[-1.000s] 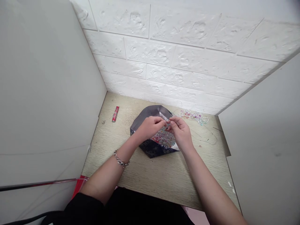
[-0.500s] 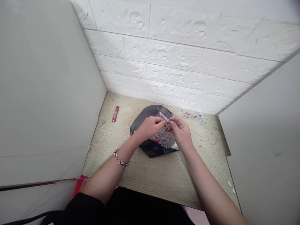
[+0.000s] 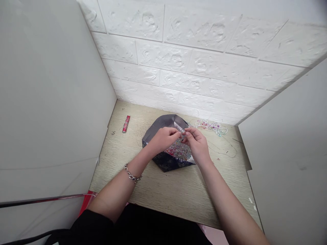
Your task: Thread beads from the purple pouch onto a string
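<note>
Above a dark, foil-like bag (image 3: 163,162) with a grey inner lining, both hands meet with fingertips nearly touching. Many small clear, pink and red beads (image 3: 180,151) fill the opened bag. My left hand (image 3: 165,137), a chain bracelet (image 3: 132,174) on its forearm, is closed in a pinch. Opposite it, my right hand (image 3: 198,141) pinches too, thumb against forefinger. Small clear beads (image 3: 182,131) show between the fingertips; any thread through them is too fine to make out. The hands hide part of the bag's opening.
Beaded strands (image 3: 212,126) lie in a heap at the back right of the wooden table (image 3: 168,194). A red tube (image 3: 126,124) lies at the back left near small metal bits (image 3: 113,133). A white brick-pattern wall (image 3: 178,68) and grey side panels (image 3: 51,85) enclose the table.
</note>
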`<state>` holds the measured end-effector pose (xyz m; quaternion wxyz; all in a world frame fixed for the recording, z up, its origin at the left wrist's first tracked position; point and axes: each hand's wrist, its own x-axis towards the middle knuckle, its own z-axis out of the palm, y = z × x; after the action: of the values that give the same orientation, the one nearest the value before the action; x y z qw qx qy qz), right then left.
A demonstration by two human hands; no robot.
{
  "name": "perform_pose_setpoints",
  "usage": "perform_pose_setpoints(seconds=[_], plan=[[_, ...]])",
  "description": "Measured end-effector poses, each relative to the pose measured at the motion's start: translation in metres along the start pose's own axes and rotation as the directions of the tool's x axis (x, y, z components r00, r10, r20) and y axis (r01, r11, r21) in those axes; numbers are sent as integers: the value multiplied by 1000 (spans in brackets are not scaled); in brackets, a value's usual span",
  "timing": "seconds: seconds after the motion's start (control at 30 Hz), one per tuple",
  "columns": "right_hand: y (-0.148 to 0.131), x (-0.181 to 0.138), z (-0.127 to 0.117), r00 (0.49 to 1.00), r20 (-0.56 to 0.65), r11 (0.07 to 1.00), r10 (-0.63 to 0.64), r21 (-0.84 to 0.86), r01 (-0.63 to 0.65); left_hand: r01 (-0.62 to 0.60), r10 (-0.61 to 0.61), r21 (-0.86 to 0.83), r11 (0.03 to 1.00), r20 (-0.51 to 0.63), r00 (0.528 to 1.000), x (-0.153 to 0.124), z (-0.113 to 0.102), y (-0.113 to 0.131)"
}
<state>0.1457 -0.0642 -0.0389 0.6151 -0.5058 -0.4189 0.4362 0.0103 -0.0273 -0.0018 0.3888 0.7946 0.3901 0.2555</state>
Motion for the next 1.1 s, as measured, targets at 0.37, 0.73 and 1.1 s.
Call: perform_pose_setpoints(seconds=[0.37, 0.73, 1.1], plan=[[-3, 0, -2, 1000, -26, 1000, -7, -22, 6, 10, -10, -10, 1000, -14, 1000, -1, 1, -1], [-3, -1, -1, 1000, 0, 999, -1, -52, 1, -1, 2, 32, 999, -9, 1000, 0, 2, -2], [-4, -1, -2, 1000, 1, 995, -24, -98, 24, -10, 10, 32, 999, -10, 1000, 0, 2, -2]])
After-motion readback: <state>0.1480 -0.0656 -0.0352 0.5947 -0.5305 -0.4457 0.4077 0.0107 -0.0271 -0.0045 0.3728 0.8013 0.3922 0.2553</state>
